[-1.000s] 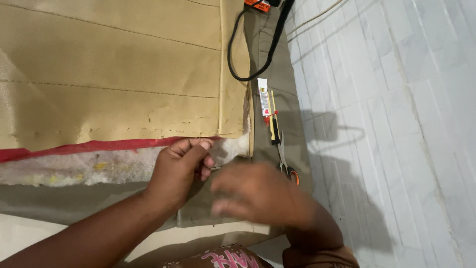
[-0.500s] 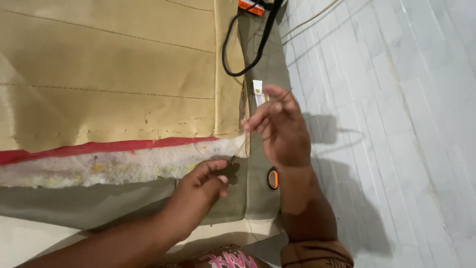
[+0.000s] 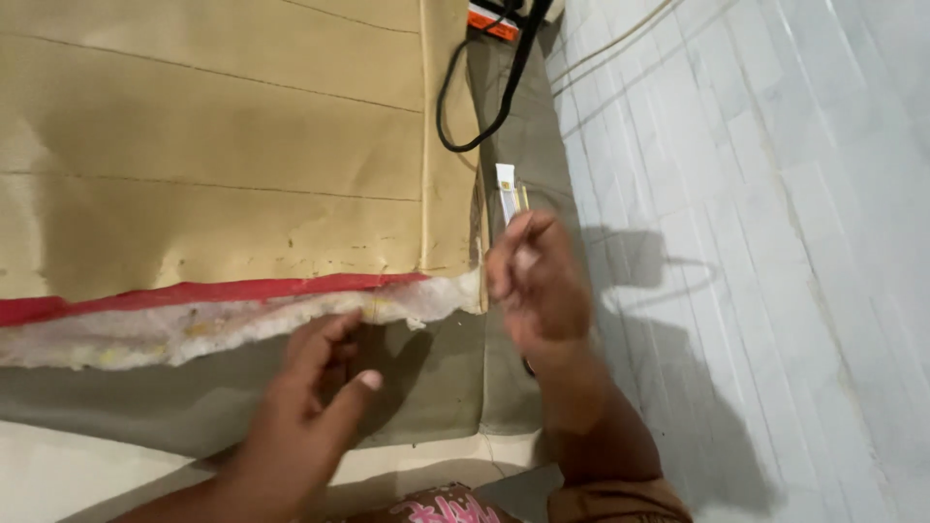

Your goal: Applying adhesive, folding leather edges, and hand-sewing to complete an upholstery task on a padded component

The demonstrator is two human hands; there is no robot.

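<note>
Tan fabric [image 3: 213, 165] with red edge and white padding lies before us; our left hand [image 3: 315, 387] hovers fingers loosely spread, right hand [image 3: 538, 281] fingers pinched, contents unclear.

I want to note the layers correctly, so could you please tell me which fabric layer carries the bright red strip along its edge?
The tan woven fabric panel on top: its lower edge ends in the red strip. The grey-green cloth beneath has none.

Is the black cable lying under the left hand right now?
No, the black cable loops at the top edge of the tan fabric, far from the left hand, which hovers over the grey cloth.
</note>
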